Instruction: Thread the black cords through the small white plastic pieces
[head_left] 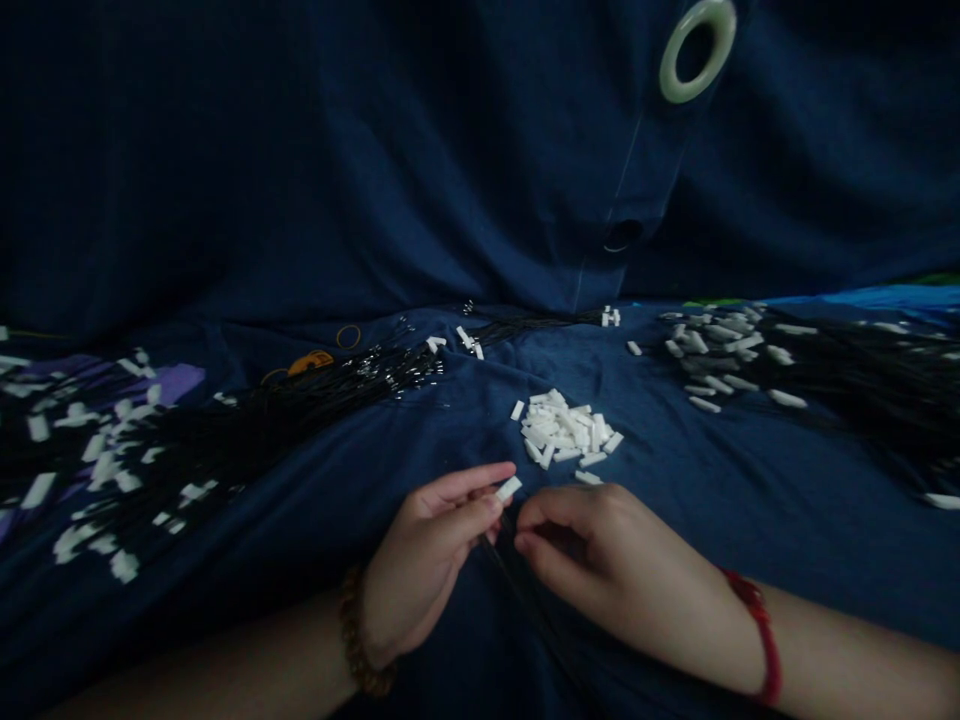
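Note:
Near the bottom middle, my left hand (442,550) pinches a small white connector piece (509,488) between thumb and fingers. A black cord (525,600) runs from beneath those fingers down toward the lower right. Just to the right, my right hand (600,560) is curled with thumb and index finger close together beside the cord; whatever lies between its fingertips is too small and dark to make out. Beyond both hands, a pile of white pieces (566,428) rests on the dark blue cloth (465,430).
Black cords with white ends (112,450) spread over the left side, with an orange object (310,362) behind them. Another bundle with white tips (720,345) lies at the right. A blue curtain with a pale ring (669,70) hangs behind.

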